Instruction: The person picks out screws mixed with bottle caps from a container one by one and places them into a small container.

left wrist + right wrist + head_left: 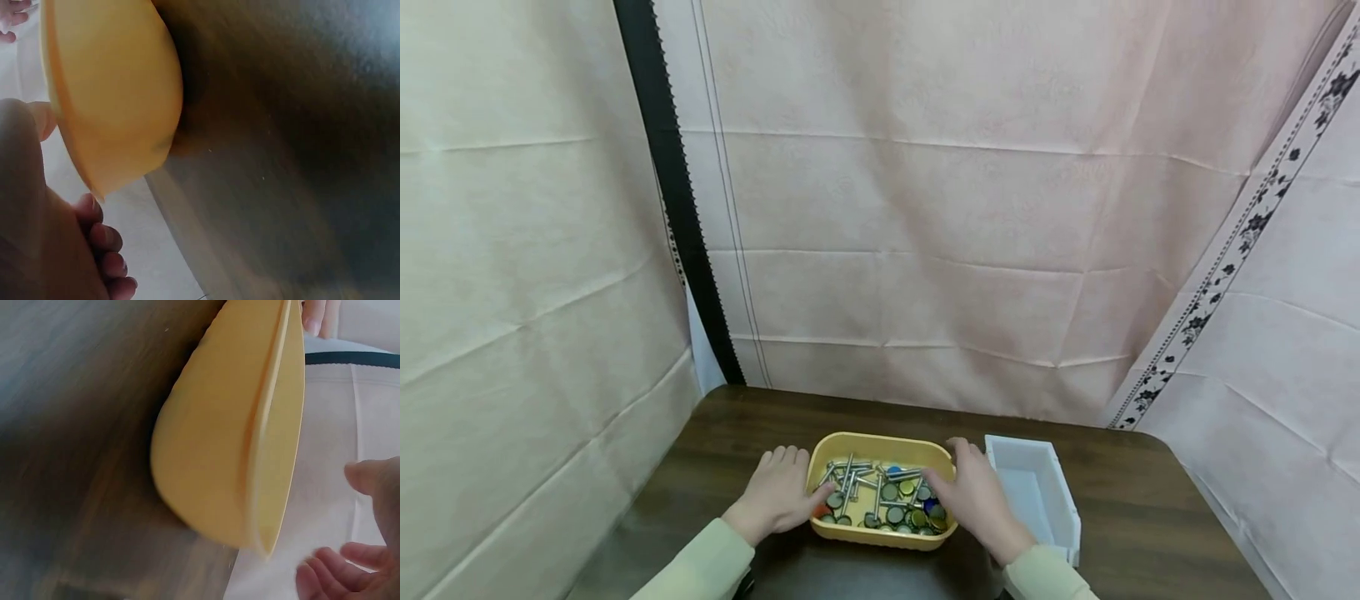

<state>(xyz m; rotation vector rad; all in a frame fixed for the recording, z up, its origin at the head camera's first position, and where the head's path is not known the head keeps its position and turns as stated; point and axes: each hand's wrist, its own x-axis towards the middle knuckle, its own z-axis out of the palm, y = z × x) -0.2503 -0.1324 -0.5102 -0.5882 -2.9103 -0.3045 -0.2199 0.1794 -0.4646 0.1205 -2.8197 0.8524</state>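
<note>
A yellow plastic basin [891, 540] stands on the dark wooden table, holding silvery bolts [850, 483] and round caps [895, 515] in several colours. At its left side is my left hand [778, 492], thumb over the rim and the other fingers outside, loosely extended. In the left wrist view those fingers lie beside the end of the basin [119, 94]; whether they touch it I cannot tell. My right hand [973, 496] is at the right side, its thumb over the contents. The right wrist view shows that thumb and fingers spread apart, off the basin [206, 444].
A white rectangular tray [1037, 487] stands just right of the basin, close to my right forearm. The table [1150, 517] has rounded far corners. Pale cloth [925, 208] hangs behind it and on both sides.
</note>
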